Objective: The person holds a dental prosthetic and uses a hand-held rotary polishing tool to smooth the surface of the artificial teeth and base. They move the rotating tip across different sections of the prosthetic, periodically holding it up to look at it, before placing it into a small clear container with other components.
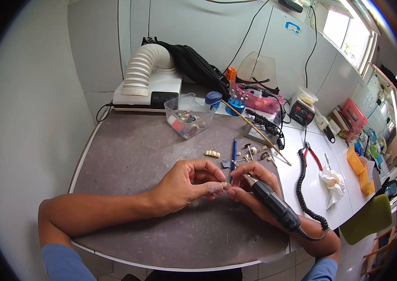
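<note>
- Your right hand (257, 187) curls around the front of the black handpiece (277, 204); the tool looks stiff and fairly weighty, so hold it near its narrow nose and let the body lie back over the hand.
- Its coiled cord (301, 187) runs beyond the brown bench top's (128, 154) right edge and may tug.
- Your left hand (187, 185) pinches the small cream piece (224, 184) between thumb and forefinger, above the bench's middle, right of centre. It is probably light, hard, easily chipped and slippery when dusty; grip its sides.
- Just past your fingers, the blue stick (234, 157) and loose shanked bits (253, 150) crowd the way toward the right edge.
- Left of them lies a cream toothlike row (212, 153).
- Farther, near the back edge, stand a clear box (189, 119) and the white hosed machine (147, 89).
</note>
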`<action>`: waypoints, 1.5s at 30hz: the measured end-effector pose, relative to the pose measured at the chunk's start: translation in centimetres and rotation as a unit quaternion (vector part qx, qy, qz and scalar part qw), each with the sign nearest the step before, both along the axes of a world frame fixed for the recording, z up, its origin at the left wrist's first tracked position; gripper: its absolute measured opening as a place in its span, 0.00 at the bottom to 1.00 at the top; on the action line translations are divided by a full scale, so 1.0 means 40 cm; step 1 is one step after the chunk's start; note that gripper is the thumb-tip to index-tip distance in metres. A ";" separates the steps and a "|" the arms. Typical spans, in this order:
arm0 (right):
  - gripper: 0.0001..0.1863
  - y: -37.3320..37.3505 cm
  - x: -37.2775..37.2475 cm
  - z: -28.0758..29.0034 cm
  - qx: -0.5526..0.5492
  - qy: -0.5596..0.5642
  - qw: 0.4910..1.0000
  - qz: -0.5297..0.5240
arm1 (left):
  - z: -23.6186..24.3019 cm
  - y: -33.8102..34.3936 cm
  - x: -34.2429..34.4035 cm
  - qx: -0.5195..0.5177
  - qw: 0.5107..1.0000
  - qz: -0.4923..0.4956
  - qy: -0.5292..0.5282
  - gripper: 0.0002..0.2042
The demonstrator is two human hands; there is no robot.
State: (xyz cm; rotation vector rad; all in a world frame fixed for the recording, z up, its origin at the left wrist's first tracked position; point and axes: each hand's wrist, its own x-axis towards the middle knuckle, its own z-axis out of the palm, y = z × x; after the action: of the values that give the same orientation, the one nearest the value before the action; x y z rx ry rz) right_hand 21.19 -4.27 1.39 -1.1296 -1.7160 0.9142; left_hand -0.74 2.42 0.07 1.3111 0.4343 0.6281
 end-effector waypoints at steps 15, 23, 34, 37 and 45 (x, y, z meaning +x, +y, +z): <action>0.17 -0.006 0.035 0.027 0.196 -0.088 0.976 -0.022 | 0.005 -0.019 0.003 -0.188 0.977 0.030 -0.092 0.10; 0.13 -0.005 0.031 -0.008 0.177 0.003 0.984 -0.025 | 0.016 -0.017 0.006 -0.183 0.980 0.039 -0.070 0.12; 0.16 0.005 0.021 -0.017 0.305 -0.046 0.951 -0.003 | 0.015 -0.020 0.003 -0.153 0.986 0.038 -0.052 0.10; 0.17 0.008 0.013 -0.020 0.341 -0.049 0.939 -0.001 | 0.018 -0.023 0.006 -0.125 0.991 0.042 -0.037 0.10; 0.17 0.008 0.011 -0.020 0.343 -0.051 0.938 0.005 | 0.015 -0.020 0.007 -0.130 0.990 0.024 -0.050 0.10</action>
State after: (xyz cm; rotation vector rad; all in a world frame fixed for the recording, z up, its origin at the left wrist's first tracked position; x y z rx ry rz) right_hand 21.62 -3.93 0.59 -0.6984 -1.9042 0.2080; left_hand -0.46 1.60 0.66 1.0196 0.4501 0.6507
